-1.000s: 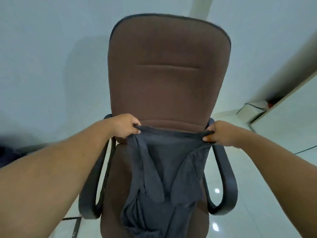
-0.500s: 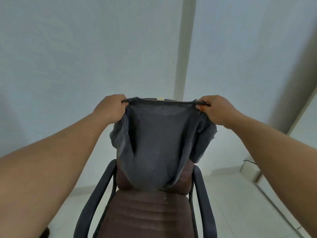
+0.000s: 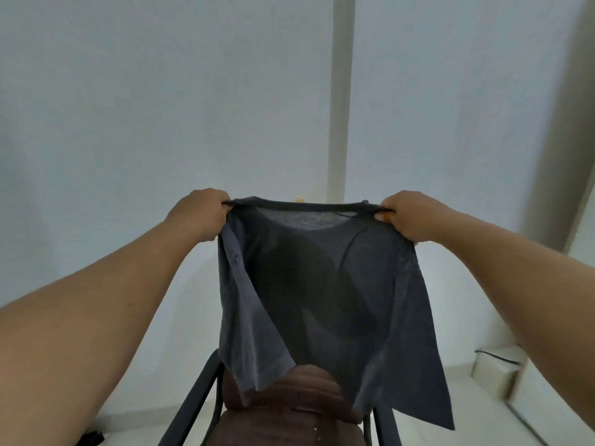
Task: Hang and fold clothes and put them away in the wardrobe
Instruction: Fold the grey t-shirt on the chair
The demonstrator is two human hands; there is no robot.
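- Left hand (image 3: 199, 214) and right hand (image 3: 410, 218) each grip a top corner of a dark grey cotton T-shirt (image 3: 322, 300), stretched between them;
- shirt hangs above a brown padded office chair (image 3: 289, 410)

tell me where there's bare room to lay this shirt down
The brown chair seat, between the black armrests, shows bare at the bottom. The grey shirt, held by left hand and right hand, hides most of the backrest.
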